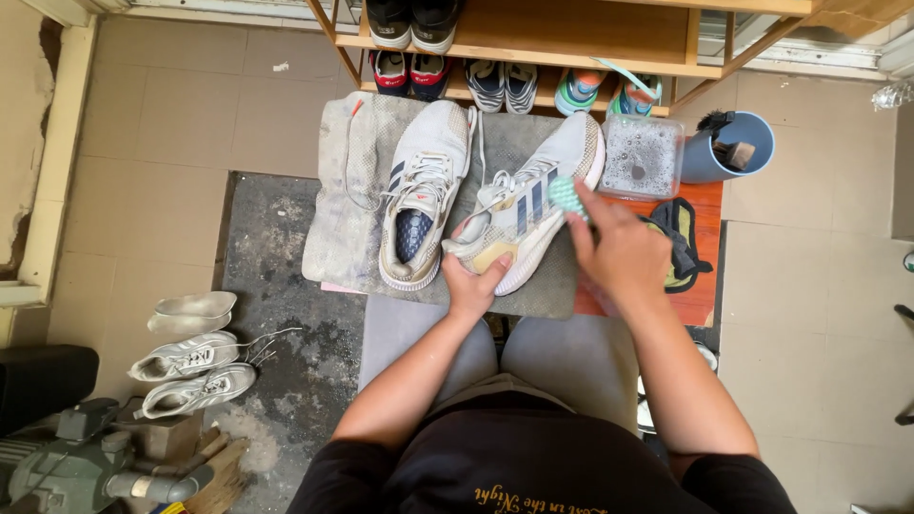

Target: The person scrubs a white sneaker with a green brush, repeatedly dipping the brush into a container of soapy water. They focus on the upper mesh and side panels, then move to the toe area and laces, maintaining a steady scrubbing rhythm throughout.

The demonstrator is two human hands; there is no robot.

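Two white sneakers lie on a grey cloth over a low table. My left hand grips the heel of the right-side sneaker, which is tilted on its side. My right hand holds a small teal brush pressed against that sneaker's side near the laces. The other sneaker rests flat to the left, untouched, its laces trailing loose.
A clear tub of soapy water, a blue cup with brushes and a black-and-yellow pouch sit on the orange tabletop. A wooden shoe rack stands behind. More white shoes lie on the floor left.
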